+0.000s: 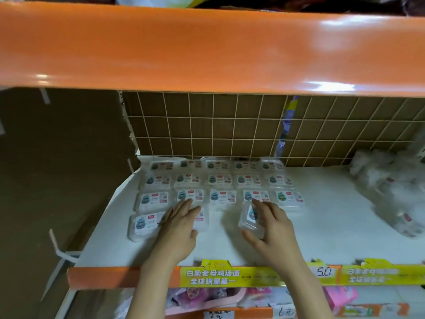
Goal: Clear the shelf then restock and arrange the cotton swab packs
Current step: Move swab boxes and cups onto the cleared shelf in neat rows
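Observation:
Several clear cotton swab packs [220,180] with white labels lie flat in neat rows on the white shelf [322,215], filling its left half. My left hand [181,229] lies flat with straight fingers on a pack [202,218] in the front row, beside another front pack [145,225]. My right hand [271,224] grips one tilted pack [249,218] just above the shelf, in front of the third row.
A heap of bagged packs [395,196] lies at the shelf's right end. A wire grid [230,125] backs the shelf and cardboard [59,157] walls the left. An orange beam [207,47] hangs overhead. Price labels [230,276] line the front edge.

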Demonstrator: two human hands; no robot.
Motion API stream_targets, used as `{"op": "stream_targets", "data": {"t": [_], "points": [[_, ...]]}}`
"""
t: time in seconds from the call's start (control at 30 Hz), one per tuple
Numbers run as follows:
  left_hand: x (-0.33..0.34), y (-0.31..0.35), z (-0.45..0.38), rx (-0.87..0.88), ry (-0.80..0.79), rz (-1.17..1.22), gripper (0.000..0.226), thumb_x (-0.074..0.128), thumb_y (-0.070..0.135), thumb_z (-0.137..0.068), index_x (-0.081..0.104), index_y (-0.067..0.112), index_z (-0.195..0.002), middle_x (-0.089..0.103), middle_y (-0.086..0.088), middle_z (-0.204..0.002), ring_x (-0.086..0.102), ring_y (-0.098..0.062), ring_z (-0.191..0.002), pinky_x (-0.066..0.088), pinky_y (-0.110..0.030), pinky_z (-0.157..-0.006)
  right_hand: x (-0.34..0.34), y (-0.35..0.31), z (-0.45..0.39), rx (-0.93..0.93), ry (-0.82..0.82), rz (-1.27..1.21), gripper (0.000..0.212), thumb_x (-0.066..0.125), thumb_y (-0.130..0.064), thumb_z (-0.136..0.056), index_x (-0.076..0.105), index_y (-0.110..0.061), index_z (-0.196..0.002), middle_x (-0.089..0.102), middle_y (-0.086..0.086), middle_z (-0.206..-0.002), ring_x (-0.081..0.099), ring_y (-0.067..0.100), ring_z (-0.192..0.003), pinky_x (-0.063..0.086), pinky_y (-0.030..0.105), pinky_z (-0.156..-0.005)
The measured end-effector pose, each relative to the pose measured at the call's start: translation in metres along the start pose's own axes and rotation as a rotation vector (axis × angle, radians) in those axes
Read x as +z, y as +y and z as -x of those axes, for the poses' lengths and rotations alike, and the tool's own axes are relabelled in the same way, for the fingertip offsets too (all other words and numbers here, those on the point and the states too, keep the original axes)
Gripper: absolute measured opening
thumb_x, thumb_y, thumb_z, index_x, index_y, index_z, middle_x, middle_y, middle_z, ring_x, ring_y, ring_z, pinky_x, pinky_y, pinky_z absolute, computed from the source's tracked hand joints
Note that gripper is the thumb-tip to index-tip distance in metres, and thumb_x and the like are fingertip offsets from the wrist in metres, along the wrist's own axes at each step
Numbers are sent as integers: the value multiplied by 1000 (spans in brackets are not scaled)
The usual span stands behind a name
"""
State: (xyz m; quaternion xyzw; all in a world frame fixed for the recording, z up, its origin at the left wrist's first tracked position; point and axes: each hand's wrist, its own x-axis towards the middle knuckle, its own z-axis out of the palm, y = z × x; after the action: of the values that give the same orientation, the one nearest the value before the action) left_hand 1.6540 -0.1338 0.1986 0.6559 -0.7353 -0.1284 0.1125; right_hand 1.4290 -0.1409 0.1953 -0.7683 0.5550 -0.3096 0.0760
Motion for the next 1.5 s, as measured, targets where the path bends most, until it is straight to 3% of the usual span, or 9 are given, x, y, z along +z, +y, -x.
{"op": "stream_targets", "data": {"t": [0.13,0.23,0.43,0.53,0.67,0.8,1.07,1.27,1.5], "points": [[0,-7,2,-11,3,28,66,39,51,-89,22,27,-148,5,6,-158,0,-10,-145,-1,-27,-115,13,-10,1,-36,-59,32,67,54,-50,-69,55,-14,-125,60,4,-107,59,28,-94,52,42,-74],[-4,-10,3,-84,78,61,98,9,75,-64,27,25,-147,15,5,-157,8,-13,-144,4,-31,-116,21,-15,2,-70,-95,82,65,53,-50,-69,52,-16,-124,60,4,-107,59,28,-95,52,41,-75],[-6,-19,11,-295,122,-68,76,11,69,-86,18,27,-149,9,-1,-158,0,-22,-145,3,-44,-115,36,-25,-15,-112,-148,145,63,47,-49,-69,56,-17,-123,60,4,-110,58,30,-101,47,40,-86],[-9,-18,15,-305,113,-75,89,-3,69,-72,19,28,-148,13,0,-158,4,-21,-145,6,-44,-115,39,-30,-23,-146,-203,131,69,43,-52,-74,46,-21,-135,51,1,-125,43,25,-119,31,36,-101],[-9,-19,12,-297,100,-59,69,12,61,-88,20,28,-148,13,1,-158,5,-20,-145,6,-43,-116,38,-26,-27,-185,-321,143,74,50,-58,-83,25,-27,-146,27,-6,-146,15,16,-138,6,30,-113],[-5,-16,6,-264,101,-39,60,31,54,-96,22,26,-148,14,0,-157,7,-20,-144,7,-41,-117,38,-21,-25,-171,-420,176,92,23,-77,-70,16,-29,-149,8,-8,-157,-1,13,-144,-6,31,-115],[-7,10,-10,-140,142,-1,55,41,46,-95,34,23,-144,25,0,-153,16,-21,-141,13,-37,-115,8,-9,-22,-100,-329,138,95,20,-75,-68,21,-23,-149,18,-1,-156,10,20,-144,3,33,-116],[-5,52,-31,-42,120,40,54,43,43,-95,34,21,-144,35,1,-148,30,-20,-135,25,-33,-110,-29,21,-15,-68,-134,167,62,47,-48,-76,58,-10,-124,60,13,-122,58,35,-110,45,46,-93],[14,140,-52,-20,136,107,46,47,40,-95,47,19,-136,51,-1,-136,45,-22,-124,36,-31,-101,-82,90,3,-26,-69,147,52,49,-38,-74,62,-8,-115,64,8,-106,59,29,-98,49,38,-86]]}}
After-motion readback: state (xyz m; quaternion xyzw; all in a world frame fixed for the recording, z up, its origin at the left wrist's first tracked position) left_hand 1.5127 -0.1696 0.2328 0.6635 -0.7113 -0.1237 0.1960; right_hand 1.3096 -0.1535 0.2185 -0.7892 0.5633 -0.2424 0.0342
